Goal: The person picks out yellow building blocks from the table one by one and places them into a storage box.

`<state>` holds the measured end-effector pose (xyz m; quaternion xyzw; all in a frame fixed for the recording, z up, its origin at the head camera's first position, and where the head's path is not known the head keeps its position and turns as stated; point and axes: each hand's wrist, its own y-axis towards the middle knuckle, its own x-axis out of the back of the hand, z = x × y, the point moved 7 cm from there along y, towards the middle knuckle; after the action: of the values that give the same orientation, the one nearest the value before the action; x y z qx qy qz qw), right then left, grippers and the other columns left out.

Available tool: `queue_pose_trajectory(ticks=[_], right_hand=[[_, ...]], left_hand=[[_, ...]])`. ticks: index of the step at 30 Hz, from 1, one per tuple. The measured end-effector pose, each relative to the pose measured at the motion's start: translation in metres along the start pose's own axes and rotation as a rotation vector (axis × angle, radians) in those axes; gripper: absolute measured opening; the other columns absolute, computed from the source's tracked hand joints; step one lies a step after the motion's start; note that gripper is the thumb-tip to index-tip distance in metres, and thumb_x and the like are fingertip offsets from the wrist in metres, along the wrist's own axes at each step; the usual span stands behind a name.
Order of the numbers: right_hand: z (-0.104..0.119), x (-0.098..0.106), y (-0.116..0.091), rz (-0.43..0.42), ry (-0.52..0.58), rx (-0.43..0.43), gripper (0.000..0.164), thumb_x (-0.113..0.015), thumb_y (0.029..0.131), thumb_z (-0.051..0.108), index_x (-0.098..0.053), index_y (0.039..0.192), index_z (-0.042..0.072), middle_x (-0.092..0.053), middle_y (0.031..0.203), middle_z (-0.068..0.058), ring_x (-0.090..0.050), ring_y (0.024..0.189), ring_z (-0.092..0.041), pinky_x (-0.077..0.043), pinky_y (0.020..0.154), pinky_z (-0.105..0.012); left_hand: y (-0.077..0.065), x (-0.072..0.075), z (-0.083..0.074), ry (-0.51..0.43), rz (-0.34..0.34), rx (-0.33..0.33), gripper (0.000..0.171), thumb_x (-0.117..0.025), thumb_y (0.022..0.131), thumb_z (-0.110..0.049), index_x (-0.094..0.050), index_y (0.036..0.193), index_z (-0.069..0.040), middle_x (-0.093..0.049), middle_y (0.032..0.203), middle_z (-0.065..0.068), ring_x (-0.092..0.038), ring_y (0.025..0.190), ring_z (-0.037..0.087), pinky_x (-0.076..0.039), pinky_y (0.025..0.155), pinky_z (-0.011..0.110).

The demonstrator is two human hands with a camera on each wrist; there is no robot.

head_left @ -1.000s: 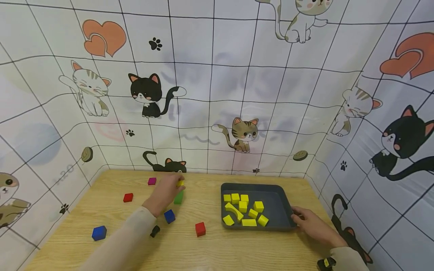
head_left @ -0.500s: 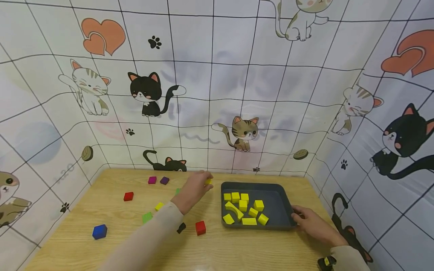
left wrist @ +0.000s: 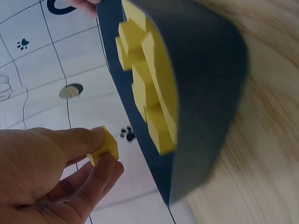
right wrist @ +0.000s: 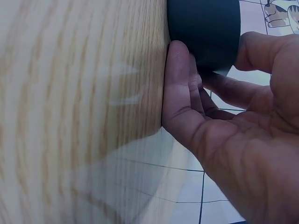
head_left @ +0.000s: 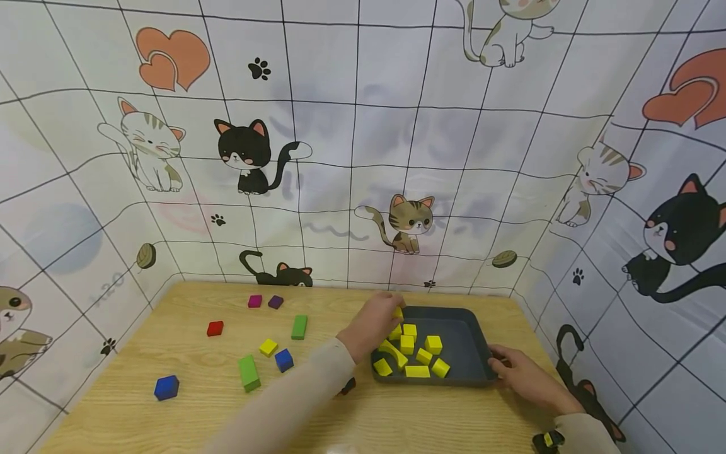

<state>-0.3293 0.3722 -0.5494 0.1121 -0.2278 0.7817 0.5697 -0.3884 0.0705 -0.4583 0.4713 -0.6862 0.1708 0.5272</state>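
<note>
My left hand [head_left: 371, 325] is over the left end of a dark grey tray [head_left: 465, 353]. It pinches a small yellow block [left wrist: 105, 145] between thumb and fingertips, raised above the tray rim in the left wrist view. Several yellow blocks lie inside the tray, among them an arch-shaped block [head_left: 391, 353] and a cube [head_left: 433, 344]. At the tray's right side, my right hand [head_left: 524, 377] holds its wall, with the thumb near the rim and the fingers against the outside. The left hand hides the tray's back left corner.
On the left of the wooden table [head_left: 397, 422] lie green blocks [head_left: 248, 373], blue blocks [head_left: 167, 388], a yellow block [head_left: 268, 347], a red block [head_left: 215, 328], a magenta block [head_left: 254, 301] and a purple block [head_left: 275, 302]. A patterned curtain [head_left: 323, 126] surrounds the table.
My left hand has carried the yellow block rightward from the back left of the table to above the tray. Its forearm now covers a red block. My right hand stays at the tray.
</note>
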Motion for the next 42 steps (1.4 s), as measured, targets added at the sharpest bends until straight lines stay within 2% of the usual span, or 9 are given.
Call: queue_pose_trajectory(ticks=[8,12,15,20,26,34,36,42], right_hand=[[0.000,0.000,0.000,-0.022,0.009,-0.023,0.051,-0.052,0.107,0.013,-0.034,0.150,-0.008,-0.030,0.151,-0.036,-0.052,0.124,-0.043,-0.057,0.082,-0.042],[0.001,-0.001,0.000,-0.014,0.009,-0.008,0.051,-0.051,0.107,0.013,-0.033,0.150,-0.008,-0.030,0.152,-0.035,-0.050,0.126,-0.044,-0.057,0.082,-0.042],[0.002,-0.001,0.000,-0.012,0.002,0.002,0.050,-0.051,0.107,0.012,-0.033,0.150,-0.008,-0.031,0.151,-0.035,-0.051,0.125,-0.043,-0.057,0.082,-0.041],[0.003,-0.001,-0.001,-0.019,-0.010,-0.002,0.050,-0.050,0.107,0.012,-0.034,0.149,-0.008,-0.032,0.151,-0.035,-0.052,0.124,-0.042,-0.057,0.081,-0.041],[0.003,-0.001,-0.001,-0.032,-0.021,-0.017,0.050,-0.050,0.107,0.012,-0.034,0.149,-0.008,-0.032,0.151,-0.034,-0.051,0.125,-0.042,-0.057,0.081,-0.041],[0.002,-0.001,0.001,-0.024,-0.018,-0.016,0.049,-0.050,0.107,0.013,-0.035,0.150,-0.006,-0.033,0.151,-0.033,-0.051,0.126,-0.042,-0.057,0.080,-0.040],[0.002,-0.001,0.001,-0.019,-0.020,-0.012,0.049,-0.050,0.107,0.013,-0.035,0.150,-0.005,-0.033,0.151,-0.032,-0.051,0.126,-0.042,-0.057,0.080,-0.040],[0.001,-0.001,0.001,-0.015,-0.025,-0.018,0.050,-0.050,0.107,0.015,-0.034,0.150,-0.006,-0.031,0.152,-0.033,-0.050,0.125,-0.043,-0.057,0.080,-0.040]], left_hand=[[0.019,-0.028,-0.026,-0.029,0.082,0.027,0.037,-0.074,0.092,-0.011,-0.063,0.127,-0.017,-0.059,0.118,-0.002,-0.059,0.088,0.003,-0.049,0.070,0.012],[0.027,-0.039,-0.035,0.013,0.077,-0.014,0.036,-0.074,0.093,-0.011,-0.063,0.126,-0.018,-0.059,0.114,-0.003,-0.058,0.087,0.003,-0.048,0.068,0.010],[0.030,-0.047,-0.038,0.044,0.077,-0.042,0.034,-0.071,0.094,-0.008,-0.063,0.126,-0.016,-0.059,0.118,-0.001,-0.060,0.093,0.005,-0.048,0.072,0.011],[0.031,-0.056,-0.042,0.126,0.094,-0.042,0.032,-0.070,0.095,-0.008,-0.066,0.125,-0.017,-0.061,0.119,-0.002,-0.062,0.098,0.007,-0.050,0.077,0.014],[0.029,-0.057,-0.046,0.183,0.092,-0.041,0.030,-0.072,0.094,-0.008,-0.070,0.121,-0.020,-0.064,0.112,-0.004,-0.064,0.093,0.007,-0.052,0.073,0.015],[0.026,-0.059,-0.037,0.200,0.122,-0.019,0.032,-0.071,0.094,-0.009,-0.069,0.123,-0.022,-0.065,0.111,-0.005,-0.064,0.090,0.008,-0.053,0.069,0.017],[0.024,-0.057,-0.036,0.193,0.129,-0.005,0.032,-0.072,0.094,-0.010,-0.069,0.123,-0.023,-0.064,0.112,-0.005,-0.064,0.089,0.008,-0.053,0.068,0.017],[0.015,-0.038,-0.032,0.183,0.123,-0.017,0.031,-0.073,0.093,-0.016,-0.069,0.123,-0.021,-0.065,0.114,-0.003,-0.063,0.094,0.012,-0.053,0.070,0.021]])
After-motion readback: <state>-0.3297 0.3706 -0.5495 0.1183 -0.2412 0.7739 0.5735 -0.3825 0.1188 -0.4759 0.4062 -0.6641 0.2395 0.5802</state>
